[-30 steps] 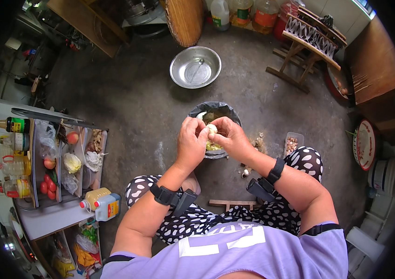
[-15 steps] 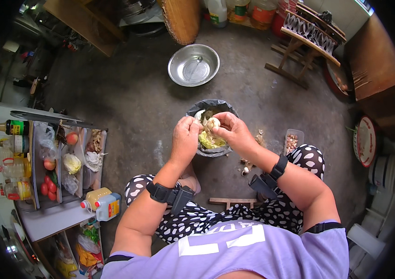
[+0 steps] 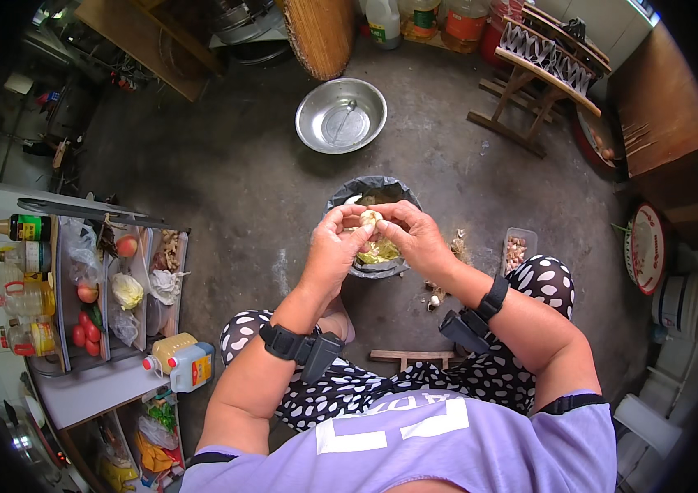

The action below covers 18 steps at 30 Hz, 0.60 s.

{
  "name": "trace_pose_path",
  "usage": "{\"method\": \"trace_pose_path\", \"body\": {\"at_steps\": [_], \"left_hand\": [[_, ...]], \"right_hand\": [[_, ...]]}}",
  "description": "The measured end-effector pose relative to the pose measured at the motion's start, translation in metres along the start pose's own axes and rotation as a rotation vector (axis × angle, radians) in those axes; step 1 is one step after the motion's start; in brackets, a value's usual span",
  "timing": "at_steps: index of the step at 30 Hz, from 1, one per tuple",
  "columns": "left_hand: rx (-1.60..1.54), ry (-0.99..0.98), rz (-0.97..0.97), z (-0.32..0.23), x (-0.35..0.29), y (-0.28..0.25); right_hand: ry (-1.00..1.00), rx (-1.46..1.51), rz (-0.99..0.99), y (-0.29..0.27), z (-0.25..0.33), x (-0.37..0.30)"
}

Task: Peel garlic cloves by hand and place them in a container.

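Note:
A pale garlic bulb (image 3: 371, 218) is pinched between my two hands, above a bin lined with a black bag (image 3: 341, 195). My left hand (image 3: 335, 245) closes its thumb and fingers on the bulb's left side. From the right, my right hand (image 3: 415, 234) grips it with thumb and fingertips. Yellow-green cabbage leaves (image 3: 379, 251) lie inside the bin below, partly hidden by my hands. On the floor to the right are garlic skins and scraps (image 3: 458, 244) and a small white piece of garlic (image 3: 434, 301). A clear plastic box (image 3: 520, 249) beside my right knee holds garlic cloves.
A metal basin (image 3: 341, 117) with a ladle in it stands on the floor beyond the bin. A wooden stool or rack (image 3: 530, 82) is at the far right. Shelves with vegetables (image 3: 119, 287) and bottles line the left. A low wooden piece (image 3: 411, 357) lies between my feet.
My left hand has moved right and closed onto the garlic bulb, meeting my right hand. The bulb has shifted slightly left.

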<state>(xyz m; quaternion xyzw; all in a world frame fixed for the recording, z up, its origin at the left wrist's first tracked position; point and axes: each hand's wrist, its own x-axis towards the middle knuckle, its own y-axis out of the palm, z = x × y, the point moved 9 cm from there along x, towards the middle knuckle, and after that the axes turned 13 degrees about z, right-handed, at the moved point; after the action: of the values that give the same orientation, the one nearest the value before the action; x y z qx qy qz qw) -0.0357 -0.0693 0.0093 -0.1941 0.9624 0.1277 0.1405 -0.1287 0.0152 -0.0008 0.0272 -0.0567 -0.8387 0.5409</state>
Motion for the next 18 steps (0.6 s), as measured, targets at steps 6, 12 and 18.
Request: {"method": "trace_pose_path", "body": {"at_steps": [6, 12, 18], "left_hand": [[0.072, 0.076, -0.047, -0.004, 0.000, -0.004], [0.342, 0.074, -0.069, -0.010, -0.002, 0.001], [0.192, 0.043, -0.039, -0.006, -0.002, 0.005]], "right_hand": [[-0.130, -0.332, -0.010, -0.004, 0.033, -0.001], [-0.292, -0.551, -0.030, 0.001, 0.056, -0.009], [-0.359, -0.606, -0.101, 0.001, 0.062, -0.012]]}}
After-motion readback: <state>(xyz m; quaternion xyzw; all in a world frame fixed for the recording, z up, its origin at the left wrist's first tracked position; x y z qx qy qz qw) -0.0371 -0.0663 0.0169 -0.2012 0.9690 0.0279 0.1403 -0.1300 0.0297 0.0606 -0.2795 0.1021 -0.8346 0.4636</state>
